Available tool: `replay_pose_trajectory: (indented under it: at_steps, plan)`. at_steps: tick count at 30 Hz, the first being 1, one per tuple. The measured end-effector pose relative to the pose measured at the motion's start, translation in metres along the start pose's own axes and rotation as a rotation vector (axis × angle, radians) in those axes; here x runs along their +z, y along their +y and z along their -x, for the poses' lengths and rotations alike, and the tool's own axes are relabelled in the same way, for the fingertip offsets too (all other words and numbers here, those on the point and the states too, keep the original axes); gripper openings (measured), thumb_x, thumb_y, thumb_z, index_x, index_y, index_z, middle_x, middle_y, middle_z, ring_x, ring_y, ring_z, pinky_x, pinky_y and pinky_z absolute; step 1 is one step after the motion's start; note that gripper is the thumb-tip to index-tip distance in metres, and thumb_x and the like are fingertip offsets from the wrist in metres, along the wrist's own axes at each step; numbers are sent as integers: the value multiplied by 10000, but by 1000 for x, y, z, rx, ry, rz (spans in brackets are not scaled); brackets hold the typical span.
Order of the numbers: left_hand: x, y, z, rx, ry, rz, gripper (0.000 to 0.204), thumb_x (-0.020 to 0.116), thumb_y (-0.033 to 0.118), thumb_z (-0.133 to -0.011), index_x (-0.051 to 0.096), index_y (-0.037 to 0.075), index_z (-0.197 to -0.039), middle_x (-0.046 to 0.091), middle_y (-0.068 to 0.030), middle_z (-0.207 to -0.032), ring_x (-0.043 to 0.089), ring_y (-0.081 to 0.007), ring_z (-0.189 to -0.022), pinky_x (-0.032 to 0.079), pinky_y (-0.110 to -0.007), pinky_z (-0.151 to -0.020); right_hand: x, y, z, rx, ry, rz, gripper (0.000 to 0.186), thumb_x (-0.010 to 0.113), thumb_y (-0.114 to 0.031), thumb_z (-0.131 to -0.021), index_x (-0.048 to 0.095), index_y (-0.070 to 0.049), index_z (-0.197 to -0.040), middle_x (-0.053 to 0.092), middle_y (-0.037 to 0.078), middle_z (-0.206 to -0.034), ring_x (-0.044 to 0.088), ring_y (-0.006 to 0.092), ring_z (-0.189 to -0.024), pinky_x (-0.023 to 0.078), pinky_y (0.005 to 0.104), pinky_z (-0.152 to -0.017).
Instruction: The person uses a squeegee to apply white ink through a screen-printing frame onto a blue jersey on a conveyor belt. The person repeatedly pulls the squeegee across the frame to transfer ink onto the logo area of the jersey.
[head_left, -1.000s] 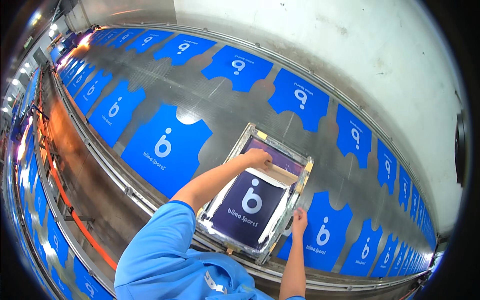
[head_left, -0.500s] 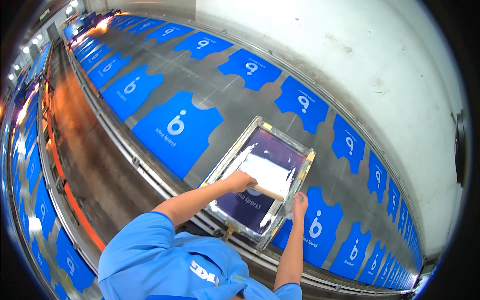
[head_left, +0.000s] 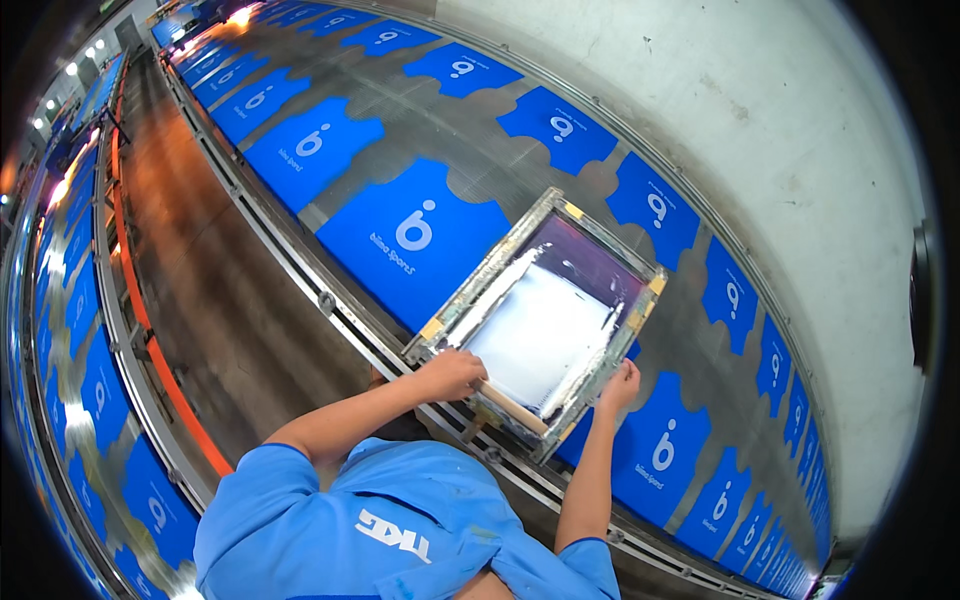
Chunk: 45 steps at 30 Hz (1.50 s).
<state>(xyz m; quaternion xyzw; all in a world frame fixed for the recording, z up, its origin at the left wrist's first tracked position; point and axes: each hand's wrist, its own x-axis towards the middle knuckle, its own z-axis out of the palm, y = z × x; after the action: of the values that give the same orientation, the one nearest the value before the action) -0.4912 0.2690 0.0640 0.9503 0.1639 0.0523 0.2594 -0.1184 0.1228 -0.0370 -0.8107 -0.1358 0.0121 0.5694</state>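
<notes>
A printing screen with a metal frame [head_left: 500, 262] lies flat on the long table, its mesh covered with white ink [head_left: 543, 335]. My left hand [head_left: 450, 375] grips the wooden squeegee handle [head_left: 510, 407] at the frame's near edge. My right hand [head_left: 620, 385] holds the frame's near right corner. A blue garment piece [head_left: 415, 240] with a white logo lies just left of the screen, and another [head_left: 660, 455] lies to its right.
Blue printed pieces line the long metal table [head_left: 480, 150] in two rows toward the far end. A rail [head_left: 330, 300] runs along the table's near edge. A brown floor aisle [head_left: 200, 280] and a second table of blue pieces [head_left: 90, 380] lie to the left. A white wall [head_left: 800, 150] is at right.
My left hand has pulled the squeegee from the far side of the screen to its near edge, leaving white ink spread over the mesh. The view has shifted along the table.
</notes>
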Motion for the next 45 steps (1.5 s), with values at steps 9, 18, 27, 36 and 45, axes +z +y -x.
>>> replay_pose_trajectory:
  at_steps: [9,18,27,36,45]
  plan:
    - [-141,-199,62,-81,-33,-138,225,788,307,-822,704,187,-993,693,24,-909,635,-211,-986,425,-412,-836,220,-88,113,-17,1,-69,220,598,-213,-1032,692,-19,-1076,656,48,-831,541,131,-673,460,323,-632]
    - [-182,-293,96,-67,-11,-238,168,732,105,-794,718,192,-936,670,15,-991,617,-204,-1006,419,-418,-837,305,-148,173,54,21,-39,212,591,-218,-1028,688,-41,-1093,544,31,-664,476,133,-588,400,335,-562]
    - [-193,-313,101,34,-8,-314,211,699,133,-779,753,204,-970,712,34,-916,640,-193,-891,440,-388,-776,318,-161,180,-113,53,23,216,582,-234,-1022,664,-70,-1135,718,142,-971,678,296,-831,522,403,-772]
    - [-231,-320,45,-1,34,-156,382,766,28,-696,757,192,-1041,722,23,-958,644,-237,-869,542,-382,-779,320,-161,178,105,-85,167,223,590,-257,-1014,661,-101,-1156,680,158,-856,651,310,-735,502,436,-718]
    - [-246,-391,-187,-17,-116,-217,264,784,186,-772,759,151,-1032,747,-55,-937,695,-314,-915,556,-434,-783,299,-241,90,-577,-349,677,424,789,-307,-847,714,-177,-1243,642,63,-1127,553,290,-1090,473,419,-896]
